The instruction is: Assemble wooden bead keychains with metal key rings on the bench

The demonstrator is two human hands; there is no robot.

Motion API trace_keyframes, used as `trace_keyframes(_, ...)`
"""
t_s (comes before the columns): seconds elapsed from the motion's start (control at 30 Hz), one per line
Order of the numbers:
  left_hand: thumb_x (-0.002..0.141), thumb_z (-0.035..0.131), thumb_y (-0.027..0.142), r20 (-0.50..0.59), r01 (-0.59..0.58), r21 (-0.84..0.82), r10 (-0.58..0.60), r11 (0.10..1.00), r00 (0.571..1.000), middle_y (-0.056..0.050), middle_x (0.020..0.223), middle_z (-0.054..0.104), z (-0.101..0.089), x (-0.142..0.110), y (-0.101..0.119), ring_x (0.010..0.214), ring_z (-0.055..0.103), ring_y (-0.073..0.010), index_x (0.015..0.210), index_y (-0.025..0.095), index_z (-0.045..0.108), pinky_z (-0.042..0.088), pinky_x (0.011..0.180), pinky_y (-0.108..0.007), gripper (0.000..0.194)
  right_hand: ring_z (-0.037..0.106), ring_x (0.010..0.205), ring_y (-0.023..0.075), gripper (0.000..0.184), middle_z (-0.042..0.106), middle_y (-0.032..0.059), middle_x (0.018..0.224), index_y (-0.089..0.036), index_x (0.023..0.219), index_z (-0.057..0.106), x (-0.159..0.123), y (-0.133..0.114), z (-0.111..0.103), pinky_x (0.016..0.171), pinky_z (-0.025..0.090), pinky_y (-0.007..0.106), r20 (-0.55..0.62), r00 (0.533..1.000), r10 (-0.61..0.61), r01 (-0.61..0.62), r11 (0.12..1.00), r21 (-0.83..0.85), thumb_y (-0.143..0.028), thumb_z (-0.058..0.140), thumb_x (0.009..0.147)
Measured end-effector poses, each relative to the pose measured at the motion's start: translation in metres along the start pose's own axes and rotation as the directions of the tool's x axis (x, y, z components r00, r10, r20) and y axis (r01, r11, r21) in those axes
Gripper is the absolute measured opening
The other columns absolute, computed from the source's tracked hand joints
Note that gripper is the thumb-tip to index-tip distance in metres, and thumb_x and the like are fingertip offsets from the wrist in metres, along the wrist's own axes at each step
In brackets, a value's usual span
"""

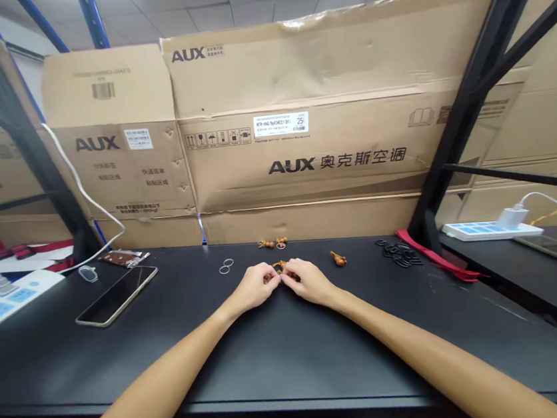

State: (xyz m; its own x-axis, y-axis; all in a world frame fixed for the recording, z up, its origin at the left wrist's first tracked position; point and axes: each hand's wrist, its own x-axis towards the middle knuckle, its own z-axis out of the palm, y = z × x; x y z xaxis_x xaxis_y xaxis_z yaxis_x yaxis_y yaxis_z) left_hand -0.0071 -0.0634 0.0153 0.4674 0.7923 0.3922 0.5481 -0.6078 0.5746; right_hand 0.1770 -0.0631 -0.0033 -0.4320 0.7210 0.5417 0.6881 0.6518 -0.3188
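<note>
Two bare hands, the left hand and the right hand, pinching narrowly from either side on a small brown carved wooden piece at the centre of the black tabletop; long axis hidden by fingers, both hands equally near, another brown carved piece lying right of the grip.

We see a black table top, small orange-brown beads, black rings, a red strip, and brown cardboard boxes with black letters.
</note>
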Motion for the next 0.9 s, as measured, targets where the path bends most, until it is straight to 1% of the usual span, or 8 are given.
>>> trace_keyframes(0.13, 0.083, 0.051, 0.028, 0.037, -0.04, -0.033, 0.042, 0.999, 0.998, -0.003, 0.079, 0.06, -0.0003, 0.0, -0.0025, 0.063, 0.055, -0.0114, 0.075, 0.015, 0.062, 0.044, 0.061, -0.022, 0.019, 0.048, 0.07, 0.0143, 0.019, 0.056, 0.001, 0.072, -0.019, 0.069, 0.052, 0.0001, -0.0025, -0.0018, 0.066, 0.036, 0.025, -0.005, 0.997, 0.081, -0.081, 0.996, -0.044, -0.024, 0.051, 0.087)
trace_keyframes(0.27, 0.083, 0.051, 0.026, 0.064, -0.073, -0.061, 0.077, 0.995, 0.995, -0.003, 0.083, 0.058, -0.0021, 0.0002, -0.0036, 0.064, 0.055, -0.0103, 0.076, 0.016, 0.061, 0.046, 0.064, -0.022, 0.017, 0.049, 0.073, 0.0145, 0.019, 0.057, 0.0017, 0.075, -0.019, 0.067, 0.054, 0.0007, -0.004, -0.0032, 0.067, 0.036, 0.025, 0.018, 0.992, 0.125, -0.124, 0.991, -0.046, -0.023, 0.053, 0.085)
trace_keyframes(0.43, 0.082, 0.053, 0.028, 0.098, -0.061, -0.096, 0.07, 0.994, 0.993, -0.003, 0.087, 0.056, -0.0057, 0.0006, -0.0039, 0.066, 0.055, -0.0105, 0.077, 0.016, 0.06, 0.047, 0.066, -0.024, 0.015, 0.05, 0.076, 0.0154, 0.02, 0.057, 0.0025, 0.077, -0.019, 0.066, 0.055, 0.0013, -0.0023, -0.0022, 0.071, 0.038, 0.027, 0.025, 0.993, 0.114, -0.114, 0.993, -0.009, -0.022, 0.054, 0.085)
trace_keyframes(0.63, 0.084, 0.051, 0.031, 0.098, -0.075, -0.135, 0.088, 0.988, 0.991, -0.003, 0.091, 0.054, -0.0063, 0.0007, -0.0045, 0.068, 0.054, -0.0104, 0.077, 0.016, 0.059, 0.048, 0.068, -0.025, 0.018, 0.05, 0.069, 0.0149, 0.011, 0.058, 0.001, 0.072, -0.019, 0.074, 0.058, 0.0017, -0.0022, -0.0038, 0.067, 0.038, 0.027, 0.027, 0.992, 0.123, -0.124, 0.992, 0.029, -0.024, 0.056, 0.083)
trace_keyframes(0.73, 0.085, 0.051, 0.031, 0.103, -0.08, -0.137, 0.094, 0.987, 0.99, -0.003, 0.091, 0.053, -0.0066, 0.0007, -0.004, 0.068, 0.054, -0.01, 0.079, 0.016, 0.058, 0.047, 0.068, -0.024, 0.017, 0.049, 0.064, 0.0139, 0.014, 0.059, 0.0, 0.067, -0.02, 0.073, 0.06, 0.0023, -0.0033, -0.0065, 0.064, 0.037, 0.026, 0.056, 0.992, 0.11, -0.114, 0.991, 0.069, -0.023, 0.054, 0.085)
trace_keyframes(0.9, 0.084, 0.052, 0.03, 0.102, -0.073, -0.123, 0.085, 0.99, 0.991, -0.003, 0.09, 0.054, -0.0072, 0.0005, -0.003, 0.068, 0.055, -0.01, 0.078, 0.016, 0.057, 0.047, 0.068, -0.024, 0.016, 0.047, 0.067, 0.0147, 0.018, 0.059, 0.0007, 0.067, -0.019, 0.072, 0.06, 0.0022, -0.0043, -0.0073, 0.066, 0.036, 0.027, 0.044, 0.996, 0.079, -0.081, 0.995, 0.054, -0.023, 0.052, 0.087)
